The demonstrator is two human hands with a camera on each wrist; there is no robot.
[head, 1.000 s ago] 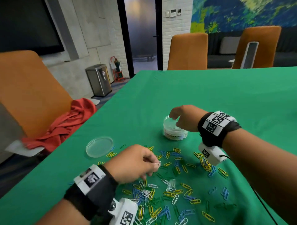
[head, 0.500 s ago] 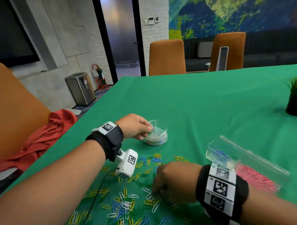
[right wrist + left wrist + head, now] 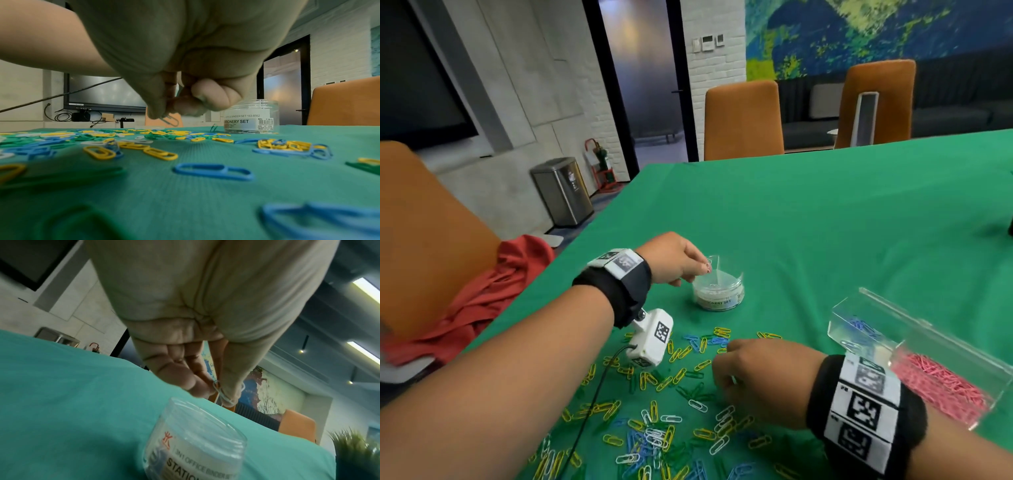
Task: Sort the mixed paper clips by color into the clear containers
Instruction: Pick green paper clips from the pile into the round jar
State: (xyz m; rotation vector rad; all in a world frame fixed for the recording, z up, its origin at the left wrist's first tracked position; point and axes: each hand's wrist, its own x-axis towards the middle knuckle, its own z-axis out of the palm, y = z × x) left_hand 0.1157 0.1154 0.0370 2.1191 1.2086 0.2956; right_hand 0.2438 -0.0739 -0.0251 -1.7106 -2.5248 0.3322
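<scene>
1. Sorting is midway, by my reading: mixed paper clips (image 3: 654,411) in yellow, blue, green and white lie scattered on the green worktop (image 3: 825,222), around and in front of the right hand.
2. The left hand (image 3: 671,258) pinches a white paper clip (image 3: 223,394) between thumb and fingertips, just above the near rim of the round clear jar (image 3: 718,289) labelled as a stationery set.
3. White clips already seem to lie in that jar, so this step looks like a drop-off of white ones.
4. The right hand (image 3: 753,377) is low over the scatter with fingers curled, gripping a clip (image 3: 170,121) that looks green in the right wrist view, though blur makes the colour uncertain.
5. Beside the right wrist stands a rectangular clear box (image 3: 914,356); blue clips fill its far compartment, pink clips the near one.
6. The next move probably calls for the left thumb and fingers to part squarely over the jar mouth, so the clip falls inside instead of glancing off the rim.
</scene>
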